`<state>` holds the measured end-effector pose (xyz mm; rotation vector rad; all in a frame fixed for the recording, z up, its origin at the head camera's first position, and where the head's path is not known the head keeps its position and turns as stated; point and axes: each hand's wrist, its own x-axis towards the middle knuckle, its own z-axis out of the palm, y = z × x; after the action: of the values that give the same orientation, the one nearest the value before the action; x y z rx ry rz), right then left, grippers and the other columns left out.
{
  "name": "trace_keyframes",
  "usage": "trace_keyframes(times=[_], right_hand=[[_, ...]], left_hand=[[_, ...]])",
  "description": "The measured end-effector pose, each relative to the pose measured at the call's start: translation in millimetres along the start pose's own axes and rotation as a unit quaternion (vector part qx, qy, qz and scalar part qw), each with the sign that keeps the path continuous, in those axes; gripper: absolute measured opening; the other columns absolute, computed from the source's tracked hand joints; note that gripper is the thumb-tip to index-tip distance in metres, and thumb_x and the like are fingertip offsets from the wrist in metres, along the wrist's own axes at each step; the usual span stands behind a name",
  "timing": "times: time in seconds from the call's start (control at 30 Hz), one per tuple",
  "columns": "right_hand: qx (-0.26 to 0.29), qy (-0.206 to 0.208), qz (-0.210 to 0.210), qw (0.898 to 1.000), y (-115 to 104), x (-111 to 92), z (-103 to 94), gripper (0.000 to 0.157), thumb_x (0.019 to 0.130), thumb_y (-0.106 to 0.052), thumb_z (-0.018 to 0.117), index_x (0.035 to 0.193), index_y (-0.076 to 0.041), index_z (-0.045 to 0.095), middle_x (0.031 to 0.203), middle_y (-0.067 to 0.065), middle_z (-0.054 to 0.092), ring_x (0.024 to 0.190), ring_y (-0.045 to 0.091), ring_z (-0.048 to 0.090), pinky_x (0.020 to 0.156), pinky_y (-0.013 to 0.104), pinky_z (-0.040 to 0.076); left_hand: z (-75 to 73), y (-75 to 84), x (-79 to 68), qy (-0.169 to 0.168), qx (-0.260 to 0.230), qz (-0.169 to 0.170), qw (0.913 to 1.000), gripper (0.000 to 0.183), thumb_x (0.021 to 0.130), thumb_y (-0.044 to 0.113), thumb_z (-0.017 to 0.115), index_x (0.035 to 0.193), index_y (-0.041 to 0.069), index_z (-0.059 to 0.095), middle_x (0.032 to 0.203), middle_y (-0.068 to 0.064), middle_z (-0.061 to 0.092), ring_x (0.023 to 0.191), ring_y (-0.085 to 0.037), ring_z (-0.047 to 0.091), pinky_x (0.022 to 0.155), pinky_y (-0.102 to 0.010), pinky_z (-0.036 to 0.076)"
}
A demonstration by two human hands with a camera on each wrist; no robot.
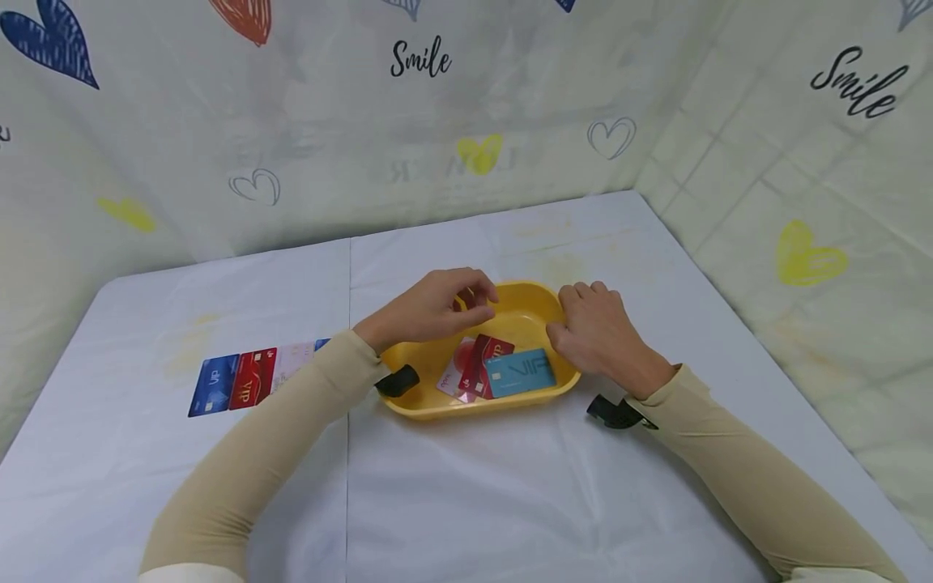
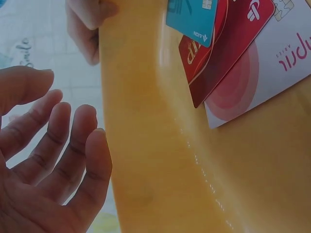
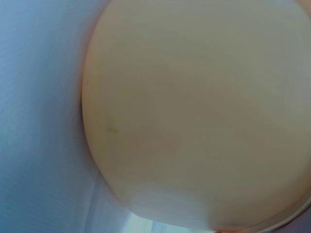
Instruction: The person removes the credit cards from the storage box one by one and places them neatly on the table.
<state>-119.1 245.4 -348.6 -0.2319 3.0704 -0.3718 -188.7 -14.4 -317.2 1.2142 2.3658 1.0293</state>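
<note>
A yellow tray (image 1: 481, 407) holds a teal VIP card (image 1: 521, 373), a red card (image 1: 477, 368) and a white-and-pink card (image 1: 450, 380), overlapping towards its near side. Above the tray's left half hovers my left hand (image 1: 437, 306), fingers loosely bent; the left wrist view shows this hand (image 2: 53, 160) with nothing in it, beside the tray wall (image 2: 133, 121). My right hand (image 1: 599, 334) grips the tray's right rim with curled fingers. In the right wrist view the tray's pale outer side (image 3: 194, 107) fills most of the picture and the fingers are hidden.
Left of the tray, a row of cards lies on the white table (image 1: 437, 502): a blue VIP card (image 1: 215, 385), a red VIP card (image 1: 252, 378), a pale pink card (image 1: 290, 361) and a blue edge partly behind my left sleeve. A patterned cloth wall (image 1: 328, 121) stands behind the table.
</note>
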Motion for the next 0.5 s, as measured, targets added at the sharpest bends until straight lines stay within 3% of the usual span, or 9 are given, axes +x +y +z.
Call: trace_keyframes(times=[0.5], right_hand=[[-0.007,-0.008,0.003,1.0,-1,1,0.0,0.034,0.096,-0.024,0.038,0.108,0.003,0.055,0.095,0.016,0.056,0.093,0.036,0.044,0.081,0.046,0.034]], left_hand=[[16.2,7.1,15.4,-0.049,0.015,0.004,0.9987,0.032,0.098,0.021,0.071,0.124,0.004,0.063,0.109,-0.007,0.068,0.099,-0.018,0.066,0.087,-0.025,0.058]])
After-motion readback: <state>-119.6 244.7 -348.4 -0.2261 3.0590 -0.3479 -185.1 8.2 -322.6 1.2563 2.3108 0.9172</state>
